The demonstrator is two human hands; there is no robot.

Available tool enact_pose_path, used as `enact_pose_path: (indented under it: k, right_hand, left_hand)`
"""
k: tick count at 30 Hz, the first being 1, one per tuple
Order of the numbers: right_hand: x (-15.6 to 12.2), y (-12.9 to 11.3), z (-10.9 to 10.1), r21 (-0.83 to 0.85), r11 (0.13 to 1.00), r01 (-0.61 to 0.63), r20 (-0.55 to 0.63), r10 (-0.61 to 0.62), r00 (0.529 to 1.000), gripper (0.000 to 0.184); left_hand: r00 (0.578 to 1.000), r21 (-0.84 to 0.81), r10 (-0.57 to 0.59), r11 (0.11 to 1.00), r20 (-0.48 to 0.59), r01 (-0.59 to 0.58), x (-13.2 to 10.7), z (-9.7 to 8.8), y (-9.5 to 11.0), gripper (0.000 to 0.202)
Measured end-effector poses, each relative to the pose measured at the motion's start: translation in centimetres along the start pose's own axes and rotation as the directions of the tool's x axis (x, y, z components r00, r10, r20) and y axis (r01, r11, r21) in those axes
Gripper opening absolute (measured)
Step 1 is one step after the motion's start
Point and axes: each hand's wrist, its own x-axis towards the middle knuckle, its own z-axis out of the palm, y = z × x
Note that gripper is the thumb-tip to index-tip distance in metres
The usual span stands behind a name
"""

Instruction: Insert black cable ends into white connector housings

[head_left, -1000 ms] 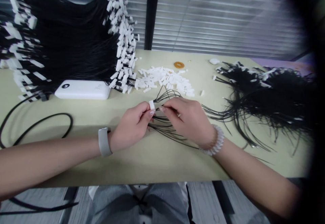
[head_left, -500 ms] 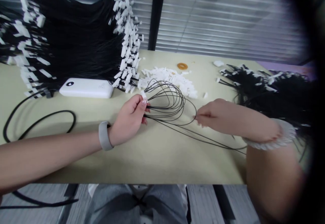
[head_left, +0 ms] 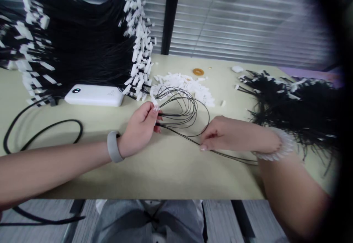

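My left hand [head_left: 140, 127] is closed on a bunch of thin black wires [head_left: 183, 112] that loop out to the right; a small white connector [head_left: 154, 100] sticks up above its fingertips. To the right, my right hand [head_left: 223, 136] pinches several strands of the same bunch just above the tabletop. Behind the loops lies a heap of loose white connectors [head_left: 183, 85]. A grey band is on my left wrist, a white coiled band on my right.
A large stack of black wire sets with white connectors [head_left: 77, 40] fills the back left. A white power bank [head_left: 95, 96] and a black cable [head_left: 41, 134] lie left. More black wires [head_left: 298, 103] pile up at right. An orange ring [head_left: 198, 71] sits near the window blinds.
My hands were together at the connector; the right hand then drew away to the right along the wires, which spread into loops, and has now slid back left and lower.
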Motion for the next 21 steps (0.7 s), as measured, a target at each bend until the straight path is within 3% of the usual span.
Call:
enact_pose_path:
  k: [5, 12, 16, 21]
  right_hand:
    - [0.3, -0.1, 0.4, 0.132, 0.991, 0.037, -0.021, -0.034, 0.999, 0.04]
    - [-0.1, 0.6, 0.3, 0.317, 0.946, -0.064, 0.085, 0.039, 0.996, 0.035]
    - [0.8, 0.1, 0.7, 0.415, 0.908, -0.053, -0.01, 0.062, 0.998, 0.04]
    - [2.3, -0.7, 1.5, 0.469, 0.879, 0.086, -0.11, -0.039, 0.993, 0.035]
  left_hand:
    - [1.0, -0.058, -0.014, 0.998, -0.019, 0.013, 0.1, 0.0, -0.2, 0.023]
    - [1.0, -0.188, -0.005, 0.982, -0.03, -0.001, 0.4, 0.0, -0.7, 0.025]
    - [1.0, -0.224, 0.003, 0.975, -0.027, -0.009, 0.5, 0.0, -1.0, 0.025]
    - [1.0, -0.219, 0.018, 0.976, -0.012, -0.02, 0.5, 0.1, -0.8, 0.024]
